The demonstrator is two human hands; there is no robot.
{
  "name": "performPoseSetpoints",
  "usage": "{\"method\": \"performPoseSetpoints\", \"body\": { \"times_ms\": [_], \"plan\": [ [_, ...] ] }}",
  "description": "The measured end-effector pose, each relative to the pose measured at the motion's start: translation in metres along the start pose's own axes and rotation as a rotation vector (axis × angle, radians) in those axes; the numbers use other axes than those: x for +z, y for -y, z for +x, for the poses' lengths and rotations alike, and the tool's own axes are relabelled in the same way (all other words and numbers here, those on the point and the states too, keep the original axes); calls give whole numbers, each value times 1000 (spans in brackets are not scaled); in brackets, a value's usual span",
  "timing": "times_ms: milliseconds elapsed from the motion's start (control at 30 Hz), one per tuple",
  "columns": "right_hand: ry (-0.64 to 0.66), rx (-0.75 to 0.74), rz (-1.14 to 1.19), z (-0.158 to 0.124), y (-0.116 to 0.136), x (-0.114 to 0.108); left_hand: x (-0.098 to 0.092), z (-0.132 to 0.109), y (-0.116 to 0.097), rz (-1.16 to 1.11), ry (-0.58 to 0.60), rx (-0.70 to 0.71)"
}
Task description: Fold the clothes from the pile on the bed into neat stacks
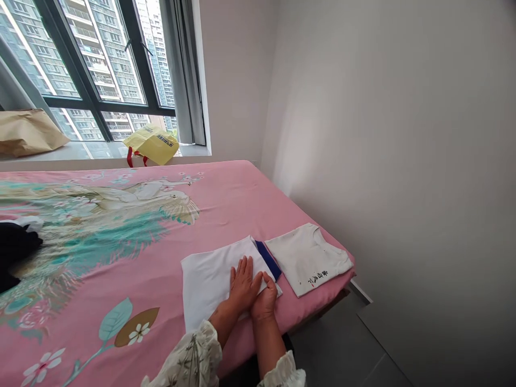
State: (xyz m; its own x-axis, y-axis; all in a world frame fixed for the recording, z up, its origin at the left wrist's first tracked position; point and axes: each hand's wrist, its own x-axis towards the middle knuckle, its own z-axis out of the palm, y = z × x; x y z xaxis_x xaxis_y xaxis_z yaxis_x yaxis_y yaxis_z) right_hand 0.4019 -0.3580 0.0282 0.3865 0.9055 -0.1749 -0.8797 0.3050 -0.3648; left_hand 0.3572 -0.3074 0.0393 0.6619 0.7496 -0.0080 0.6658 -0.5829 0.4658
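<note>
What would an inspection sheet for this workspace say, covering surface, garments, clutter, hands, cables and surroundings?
Surface: pink patterned bed sheet.
Garments: white garment laid flat, dark blue cloth showing at its right edge; folded white T-shirt with dark lettering to the right, near the bed's corner.
Clutter: black cloth at the picture's left edge; brown paper bag and yellow bag by the window.
Hands: left hand flat on the white garment; right hand curled beside it, grip unclear.
Cables: nothing seen.
Surroundings: window, grey curtain, pale wall, grey floor.
</note>
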Motion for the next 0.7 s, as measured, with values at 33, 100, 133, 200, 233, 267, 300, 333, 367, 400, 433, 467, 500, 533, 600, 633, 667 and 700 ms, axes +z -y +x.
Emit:
{"method": "performPoseSetpoints", "body": {
  "times_ms": [33,100,133,200,233,267,300,333,367,400,433,467,500,533,600,633,667,700],
  "plan": [
    [-10,-10,9,1,1,1,-3,0,2,9,-18,6],
    [-47,-39,44,2,3,4,-10,-1,7,51,-73,30],
    [-73,-56,67,2,5,6,-14,-2,9,78,-99,51],
    [-123,-77,101,4,7,8,-19,-4,13,120,-95,82],
    [-139,-82,105,5,8,9,-20,-4,15,133,-71,89],
    [-152,-91,99,6,9,9,-19,-5,17,143,-44,93],
    [-156,-101,85,6,9,9,-17,-6,18,152,-21,95],
    [-154,-113,61,5,9,9,-15,-7,19,159,-10,93],
    [-145,-128,29,2,9,8,-12,-8,19,164,-8,91],
    [-136,-145,-12,-1,10,8,-11,-8,20,165,-7,91],
    [-135,-168,-60,-6,12,8,-10,-8,20,159,2,91],
    [-161,-204,-114,-13,15,7,-10,-9,20,147,18,90],
    [-215,-257,-180,-20,18,8,-11,-9,21,131,41,95],
    [-291,-333,-260,-28,23,8,-13,-9,22,111,67,108],
    [-417,-503,-471,-43,31,13,-23,-10,29,76,96,146],
    [-423,-562,-603,-48,34,17,-29,-9,35,66,91,161],
    [-382,-589,-746,-52,36,23,-38,-8,42,62,70,157],
    [-303,-584,-889,-55,36,29,-48,-6,52,62,39,128]
  ]
}}
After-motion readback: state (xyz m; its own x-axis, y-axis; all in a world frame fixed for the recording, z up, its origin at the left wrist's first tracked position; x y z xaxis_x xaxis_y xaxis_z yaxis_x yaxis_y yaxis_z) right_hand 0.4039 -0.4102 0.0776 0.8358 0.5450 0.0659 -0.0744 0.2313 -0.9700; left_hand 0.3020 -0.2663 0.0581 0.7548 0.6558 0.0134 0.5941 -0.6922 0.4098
